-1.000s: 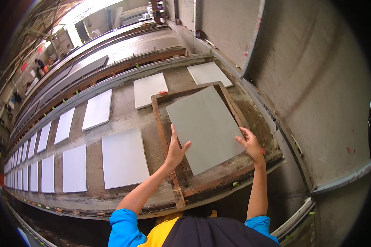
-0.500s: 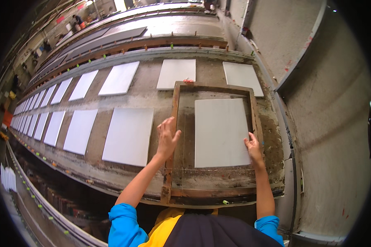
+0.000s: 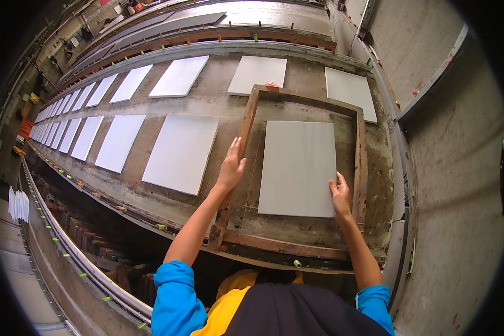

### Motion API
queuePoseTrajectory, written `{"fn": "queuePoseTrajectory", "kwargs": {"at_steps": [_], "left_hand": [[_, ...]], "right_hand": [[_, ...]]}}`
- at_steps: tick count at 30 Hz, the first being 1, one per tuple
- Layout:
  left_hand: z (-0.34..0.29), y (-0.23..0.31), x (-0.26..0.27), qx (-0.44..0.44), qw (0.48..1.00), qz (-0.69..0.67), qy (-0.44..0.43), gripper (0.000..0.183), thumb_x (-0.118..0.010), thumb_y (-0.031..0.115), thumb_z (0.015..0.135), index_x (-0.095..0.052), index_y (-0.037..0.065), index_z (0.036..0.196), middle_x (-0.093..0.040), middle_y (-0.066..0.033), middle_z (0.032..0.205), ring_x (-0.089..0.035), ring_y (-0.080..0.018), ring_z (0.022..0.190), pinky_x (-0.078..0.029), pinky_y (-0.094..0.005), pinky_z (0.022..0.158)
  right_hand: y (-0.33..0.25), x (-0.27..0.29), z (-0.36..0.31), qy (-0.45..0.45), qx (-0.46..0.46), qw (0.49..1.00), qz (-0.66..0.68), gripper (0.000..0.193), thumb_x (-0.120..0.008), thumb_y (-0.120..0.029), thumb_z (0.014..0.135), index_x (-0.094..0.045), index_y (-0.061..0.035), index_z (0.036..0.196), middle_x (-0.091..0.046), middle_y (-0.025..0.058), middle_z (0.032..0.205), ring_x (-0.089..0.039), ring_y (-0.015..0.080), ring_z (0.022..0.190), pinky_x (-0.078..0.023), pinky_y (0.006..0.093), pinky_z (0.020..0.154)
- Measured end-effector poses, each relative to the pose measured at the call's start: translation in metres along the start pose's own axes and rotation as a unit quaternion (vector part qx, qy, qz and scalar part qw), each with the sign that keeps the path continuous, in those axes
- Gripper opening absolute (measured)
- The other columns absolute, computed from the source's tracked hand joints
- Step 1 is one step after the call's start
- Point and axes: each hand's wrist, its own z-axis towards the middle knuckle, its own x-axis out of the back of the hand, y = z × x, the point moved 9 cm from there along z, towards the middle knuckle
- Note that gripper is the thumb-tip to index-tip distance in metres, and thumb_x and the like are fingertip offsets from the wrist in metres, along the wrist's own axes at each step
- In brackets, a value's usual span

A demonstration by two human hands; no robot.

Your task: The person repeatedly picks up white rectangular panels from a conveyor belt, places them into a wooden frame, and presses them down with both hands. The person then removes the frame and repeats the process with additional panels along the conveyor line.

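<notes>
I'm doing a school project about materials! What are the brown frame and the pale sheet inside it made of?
Frame: probably wood, dull and worn, since it's brown with dark stains. Sheet: maybe thick card, smooth and matte, as it looks flat with little shine; plastic is possible.

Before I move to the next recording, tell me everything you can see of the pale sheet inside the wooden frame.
The pale sheet is rectangular, light grey and faintly streaked, with straight edges; it looks like paper or thin board. It is flat, within the opening of the wooden frame above the table. The right hand is at its right edge, thumb toward its face; a firm grip cannot be confirmed. The left hand is apart from it, by the frame's left rail.
</notes>
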Motion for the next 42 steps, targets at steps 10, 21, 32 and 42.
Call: {"fn": "queuePoseTrajectory", "kwargs": {"at_steps": [10,21,32,42], "left_hand": [[-0.013,0.042,-0.015,-0.105,0.955,0.276,-0.025,0.023,-0.058,0.028,0.083,-0.065,0.008,0.091,-0.011,-0.0205,0.144,-0.002,-0.0354,0.134,-0.011,-0.051,0.107],[0.006,0.038,-0.02,-0.102,0.969,0.215,-0.061,0.015,-0.067,0.023,0.076,-0.068,0.009,0.078,-0.022,-0.0098,0.143,-0.005,-0.0327,0.134,-0.01,-0.0513,0.108],[0.005,0.048,-0.01,-0.096,0.973,0.202,-0.045,0.011,-0.071,0.018,0.071,-0.07,0.009,0.075,-0.031,-0.0071,0.139,-0.012,-0.0316,0.132,-0.019,-0.0482,0.108],[0.006,0.044,-0.01,-0.088,0.977,0.19,-0.048,0.011,-0.072,0.02,0.07,-0.07,0.01,0.074,-0.03,-0.0061,0.139,-0.012,-0.0313,0.131,-0.016,-0.0476,0.108]], "right_hand": [[0.015,-0.01,0.002,0.09,-0.021,0.994,-0.057,0.05,-0.048,-0.016,0.091,-0.03,0.0047,0.132,-0.054,0.0086,0.091,-0.049,0.0112,0.081,-0.041,0.0234,0.075],[0.008,-0.018,-0.005,0.1,-0.006,0.991,-0.083,0.048,-0.048,-0.014,0.091,-0.031,0.0076,0.131,-0.058,0.0125,0.104,-0.053,0.0124,0.09,-0.04,0.0249,0.083],[0.001,-0.013,-0.01,0.131,0.072,0.967,-0.207,0.044,-0.05,-0.015,0.089,-0.04,0.007,0.126,-0.057,0.0161,0.105,-0.056,0.0199,0.091,-0.042,0.0283,0.083],[-0.017,-0.015,-0.02,0.165,0.095,0.905,-0.381,0.036,-0.055,-0.014,0.085,-0.051,0.0031,0.116,-0.052,0.0181,0.098,-0.055,0.0305,0.087,-0.043,0.0356,0.077]]}}
